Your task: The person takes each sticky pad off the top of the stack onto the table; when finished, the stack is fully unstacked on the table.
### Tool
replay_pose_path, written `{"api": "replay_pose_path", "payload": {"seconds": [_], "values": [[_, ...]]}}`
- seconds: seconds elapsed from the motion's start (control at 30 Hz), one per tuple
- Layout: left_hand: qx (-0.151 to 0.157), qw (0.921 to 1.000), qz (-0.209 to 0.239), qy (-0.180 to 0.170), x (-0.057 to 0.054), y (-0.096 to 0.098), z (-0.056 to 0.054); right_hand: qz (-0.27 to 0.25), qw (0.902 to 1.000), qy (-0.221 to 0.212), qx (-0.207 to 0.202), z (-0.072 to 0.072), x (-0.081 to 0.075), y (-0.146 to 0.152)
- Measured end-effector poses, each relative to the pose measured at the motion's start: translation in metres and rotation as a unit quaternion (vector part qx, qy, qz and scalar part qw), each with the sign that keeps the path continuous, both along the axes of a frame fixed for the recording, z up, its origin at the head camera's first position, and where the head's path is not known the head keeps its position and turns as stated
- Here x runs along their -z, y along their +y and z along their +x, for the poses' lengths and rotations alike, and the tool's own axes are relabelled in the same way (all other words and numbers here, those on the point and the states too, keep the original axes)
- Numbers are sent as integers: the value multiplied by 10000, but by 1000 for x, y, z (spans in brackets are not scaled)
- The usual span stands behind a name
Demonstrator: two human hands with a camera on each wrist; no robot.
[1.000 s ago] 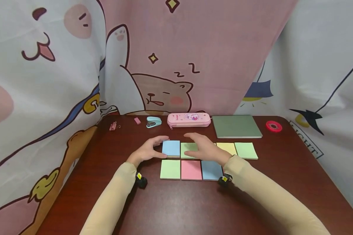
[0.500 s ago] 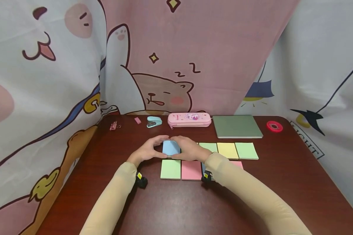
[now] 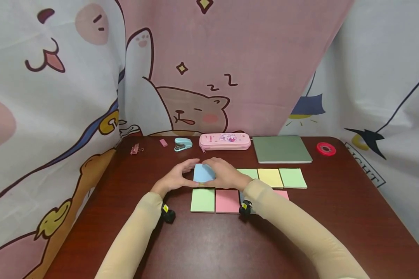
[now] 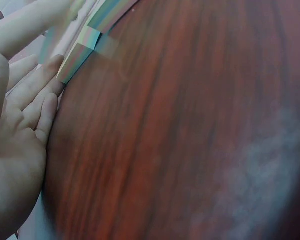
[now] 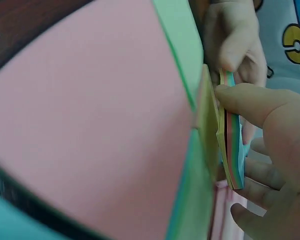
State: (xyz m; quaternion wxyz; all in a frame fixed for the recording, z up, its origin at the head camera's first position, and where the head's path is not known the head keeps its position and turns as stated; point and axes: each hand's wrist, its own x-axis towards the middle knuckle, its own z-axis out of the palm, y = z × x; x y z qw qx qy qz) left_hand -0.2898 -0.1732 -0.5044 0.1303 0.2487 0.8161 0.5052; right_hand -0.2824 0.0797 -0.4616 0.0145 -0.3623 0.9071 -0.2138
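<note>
A blue-topped sticky note pad (image 3: 204,173) is pinched from both sides, thumbs on the near edge and fingers at the far edge. My left hand (image 3: 176,178) grips its left side, my right hand (image 3: 228,176) its right. In the right wrist view the pad's layered coloured edge (image 5: 233,145) stands a little above a yellow pad (image 5: 208,100). Nearer me lie a light green pad (image 3: 202,200) and a pink pad (image 3: 227,201). My right wrist and sleeve partly cover a darker blue pad and another pink pad (image 3: 282,194).
Right of my hand the back row continues with a green pad (image 3: 248,173), a yellow pad (image 3: 270,178) and another green pad (image 3: 293,178). Behind are a binder clip (image 3: 135,149), eraser (image 3: 163,143), stapler (image 3: 183,144), pink pencil case (image 3: 225,142), green notebook (image 3: 282,149) and red tape roll (image 3: 326,149).
My right hand has moved left, from over the green pad to the blue-topped pad, and now grips it. The pad has risen slightly, baring yellow beneath. My left hand has barely moved.
</note>
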Motion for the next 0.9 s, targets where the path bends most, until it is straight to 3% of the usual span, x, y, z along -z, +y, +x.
{"api": "replay_pose_path", "payload": {"seconds": [0.23, 0.47, 0.67, 0.9], "values": [[-25, 10000, -50, -8, -1, 1, 1, -309, 9993, 86, 216, 5, -17, 31], [-18, 9998, -82, 159, 2, 2, 1, -654, 9969, 107, 434, 23, -28, 95], [-20, 9998, -96, 151, 3, 1, 0, -759, 9952, 274, 556, 45, -21, 159], [-109, 9997, -173, 150, 5, 2, -1, -248, 9949, 308, 932, 69, -4, 223]]}}
